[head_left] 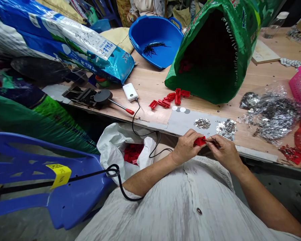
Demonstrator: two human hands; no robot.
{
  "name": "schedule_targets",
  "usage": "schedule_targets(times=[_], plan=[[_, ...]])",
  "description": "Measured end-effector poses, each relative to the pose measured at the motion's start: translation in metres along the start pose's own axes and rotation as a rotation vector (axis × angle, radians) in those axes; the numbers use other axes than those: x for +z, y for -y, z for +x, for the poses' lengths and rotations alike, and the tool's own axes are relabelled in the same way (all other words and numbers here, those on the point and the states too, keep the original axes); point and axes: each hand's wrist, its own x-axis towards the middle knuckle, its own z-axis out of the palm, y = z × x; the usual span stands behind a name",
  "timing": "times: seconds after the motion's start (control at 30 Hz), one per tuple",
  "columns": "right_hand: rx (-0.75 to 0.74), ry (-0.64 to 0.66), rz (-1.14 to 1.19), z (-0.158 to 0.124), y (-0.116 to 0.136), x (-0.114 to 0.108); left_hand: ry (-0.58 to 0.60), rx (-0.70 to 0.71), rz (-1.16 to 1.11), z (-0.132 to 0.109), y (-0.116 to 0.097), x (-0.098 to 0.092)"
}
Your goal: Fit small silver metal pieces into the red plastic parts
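My left hand (187, 146) is closed round a small red plastic housing (200, 141), held just over the table's front edge. At its right end my right hand (225, 151) pinches a thin dark piece, too small to identify, with its tip against the housing. Just beyond my hands, two small heaps of metal pieces (202, 123) (227, 127) lie on a grey sheet (175, 122). Several more red housings (163, 103) are scattered farther back, before the mouth of a green sack (205, 90).
A blue basin (150, 33) with dark thin strips stands behind. Left are a hand press (82, 97) with a red-tipped lever and a white power bank (130, 92) with a cable. A white bag (107, 140) of red parts hangs below; clear bags of metal parts (278, 117) lie right.
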Motion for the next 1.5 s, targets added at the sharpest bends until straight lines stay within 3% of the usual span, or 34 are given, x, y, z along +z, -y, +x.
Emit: schedule_targets(times=[0.43, 0.67, 0.93, 1.2, 1.5], plan=[[0.026, 0.08, -0.041, 0.006, 0.006, -0.003, 0.004, 0.062, 0.043, -0.004, -0.001, 0.003], [0.024, 0.077, 0.031, 0.007, 0.004, -0.002, -0.124, 0.056, -0.02, -0.007, 0.001, 0.006], [-0.026, 0.031, 0.158, 0.002, 0.0, -0.001, -0.16, 0.0, -0.054, -0.013, -0.001, 0.005], [0.148, -0.02, 0.174, -0.003, 0.002, 0.003, -0.21, -0.008, -0.052, -0.014, -0.004, 0.005], [0.197, -0.033, 0.141, -0.002, 0.01, 0.004, -0.271, 0.011, -0.009, -0.011, -0.005, 0.007]])
